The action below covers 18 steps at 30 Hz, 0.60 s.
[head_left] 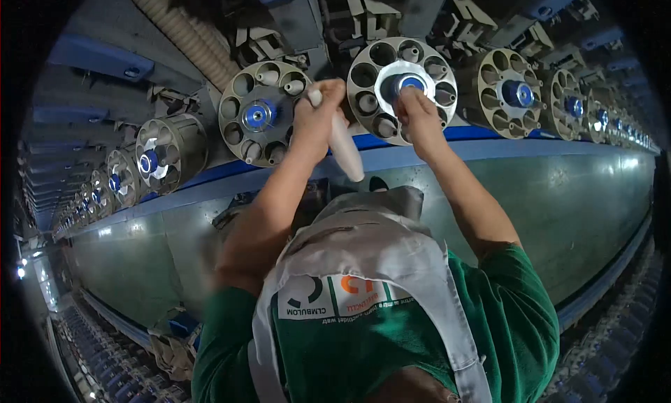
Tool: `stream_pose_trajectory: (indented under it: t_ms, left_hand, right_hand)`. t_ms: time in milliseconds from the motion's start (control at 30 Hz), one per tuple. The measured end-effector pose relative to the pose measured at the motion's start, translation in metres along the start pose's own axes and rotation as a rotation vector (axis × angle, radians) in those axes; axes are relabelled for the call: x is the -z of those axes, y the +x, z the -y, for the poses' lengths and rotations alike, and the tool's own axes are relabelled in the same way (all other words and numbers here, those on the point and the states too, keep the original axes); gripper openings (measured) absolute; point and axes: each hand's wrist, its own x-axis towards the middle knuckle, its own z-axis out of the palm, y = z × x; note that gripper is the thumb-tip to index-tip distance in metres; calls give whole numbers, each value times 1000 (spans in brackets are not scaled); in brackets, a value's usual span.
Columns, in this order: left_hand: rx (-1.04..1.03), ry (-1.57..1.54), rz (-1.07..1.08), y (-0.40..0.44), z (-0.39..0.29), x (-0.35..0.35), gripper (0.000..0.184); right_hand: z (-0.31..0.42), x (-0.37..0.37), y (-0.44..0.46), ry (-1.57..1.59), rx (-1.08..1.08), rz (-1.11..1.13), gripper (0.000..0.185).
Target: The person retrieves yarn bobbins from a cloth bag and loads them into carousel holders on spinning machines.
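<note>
My left hand (pixel 319 120) is wrapped round a long white yarn bobbin (pixel 344 151), tilted with its narrow tip up and its wide end toward my apron. Closed fingers of my right hand (pixel 421 120) are at the blue hub (pixel 411 83) in the middle of a round bobbin magazine (pixel 363 74); anything pinched in them is too small to make out. Bobbin tips show in several of this magazine's round pockets. Just left of my left hand is another round magazine (pixel 229 108) with a blue hub and several bobbins in it.
More round magazines (pixel 502 92) stand in a row to both sides along the machine. A ribbed hose (pixel 183 32) comes down at upper left. A blue rail (pixel 482 133) runs below the magazines, above a green floor (pixel 559 193). Another machine row lies behind me.
</note>
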Motion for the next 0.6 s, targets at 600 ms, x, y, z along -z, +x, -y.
stream_pose_trajectory:
  t_ms: [600]
  left_hand:
    - [-486,-387,-310,73,4,-10,27]
  right_hand:
    - [32,47,-2,58,7,-7,21]
